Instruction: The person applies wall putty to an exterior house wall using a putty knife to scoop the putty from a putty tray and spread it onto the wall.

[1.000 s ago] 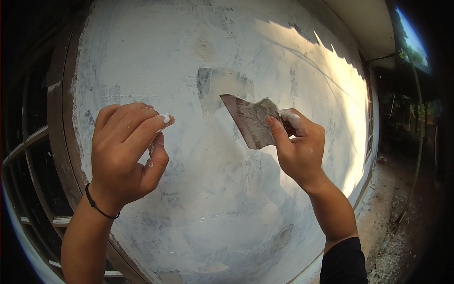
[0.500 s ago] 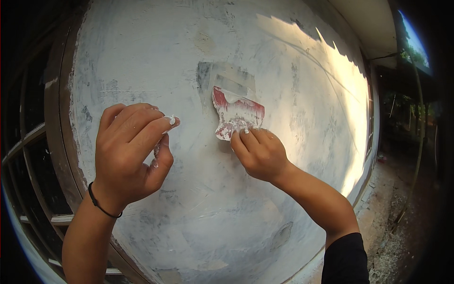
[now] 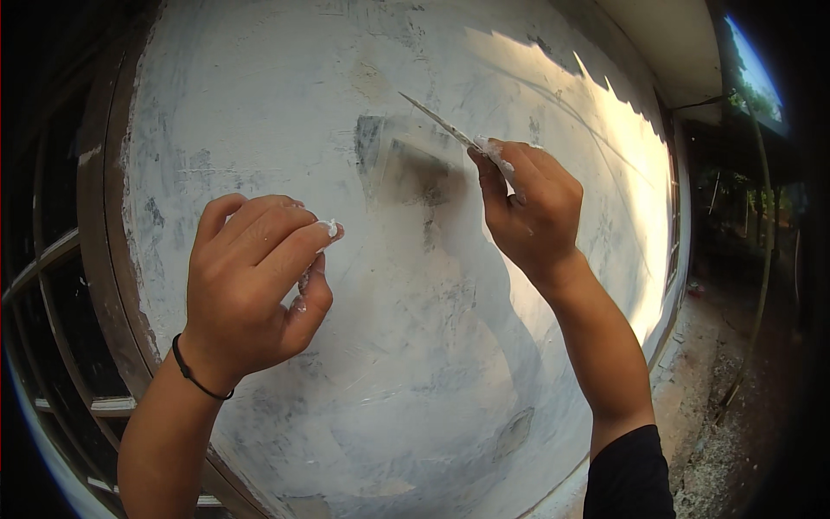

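Note:
My right hand (image 3: 536,208) is closed around a putty scraper (image 3: 443,124) smeared with white putty. The scraper is turned edge-on, so its flat face is hidden, and its tip points up and left, in front of the wall. My left hand (image 3: 251,285), with a black band at its wrist, is held up before the wall to the left. Its fingers are curled toward the thumb, with white putty on the index fingertip; what they hold, if anything, is hidden. Behind both hands is the pale wall (image 3: 389,346), with a grey rectangular patch (image 3: 424,173) near the scraper.
A brown wooden frame with dark window panes (image 3: 73,320) runs down the left side. Sunlight falls on the wall's right part (image 3: 635,173). At the far right, a strip of rough ground (image 3: 718,415) lies past the wall, with a thin pole (image 3: 764,259) above it.
My right hand has risen and moved right, turning the scraper from face-on to edge-on. My left hand has shifted slightly right and down.

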A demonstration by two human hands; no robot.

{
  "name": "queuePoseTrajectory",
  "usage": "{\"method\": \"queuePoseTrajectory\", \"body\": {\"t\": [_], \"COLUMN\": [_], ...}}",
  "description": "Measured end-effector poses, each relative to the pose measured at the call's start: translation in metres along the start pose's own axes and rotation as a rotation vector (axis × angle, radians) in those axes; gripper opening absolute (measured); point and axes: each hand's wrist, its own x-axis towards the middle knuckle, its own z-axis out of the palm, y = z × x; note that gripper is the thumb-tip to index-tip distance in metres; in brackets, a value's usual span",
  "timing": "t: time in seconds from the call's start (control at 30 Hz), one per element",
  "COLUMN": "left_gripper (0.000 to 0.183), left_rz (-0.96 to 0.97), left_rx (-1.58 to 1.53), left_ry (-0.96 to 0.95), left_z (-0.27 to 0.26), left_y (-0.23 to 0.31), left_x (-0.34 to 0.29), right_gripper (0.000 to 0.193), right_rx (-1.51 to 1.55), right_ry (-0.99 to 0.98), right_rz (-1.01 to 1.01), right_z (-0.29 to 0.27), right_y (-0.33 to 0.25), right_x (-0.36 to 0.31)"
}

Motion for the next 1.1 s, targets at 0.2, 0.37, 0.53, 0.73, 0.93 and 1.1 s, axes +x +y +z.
{"method": "queuePoseTrajectory", "body": {"t": [0.2, 0.37, 0.53, 0.73, 0.93, 1.1], "left_gripper": [0.023, 0.021, 0.020, 0.021, 0.019, 0.019], "left_rz": [-0.014, -0.007, 0.003, -0.005, -0.016, -0.023], "left_rx": [0.014, 0.021, 0.009, 0.012, -0.004, 0.006], "left_ry": [-0.012, -0.005, 0.018, 0.026, 0.005, 0.004], "left_z": [0.000, -0.004, -0.004, -0.004, -0.002, -0.006], "left_y": [-0.005, -0.004, -0.004, -0.004, 0.000, -0.002], "left_x": [-0.004, -0.005, 0.000, 0.000, -0.001, -0.004], "right_gripper": [0.006, 0.011, 0.007, 0.022, 0.031, 0.033], "right_rx": [-0.238, -0.210, -0.176, 0.320, 0.081, -0.105], "right_ry": [-0.233, -0.345, -0.299, -0.168, -0.173, -0.217], "right_rz": [-0.476, -0.544, -0.508, 0.752, 0.968, 1.010], "right_z": [0.041, 0.021, -0.005, -0.004, 0.032, 0.024], "right_y": [-0.010, -0.048, -0.063, -0.016, 0.052, 0.077], "right_x": [-0.052, -0.097, -0.079, 0.002, -0.002, -0.025]}}
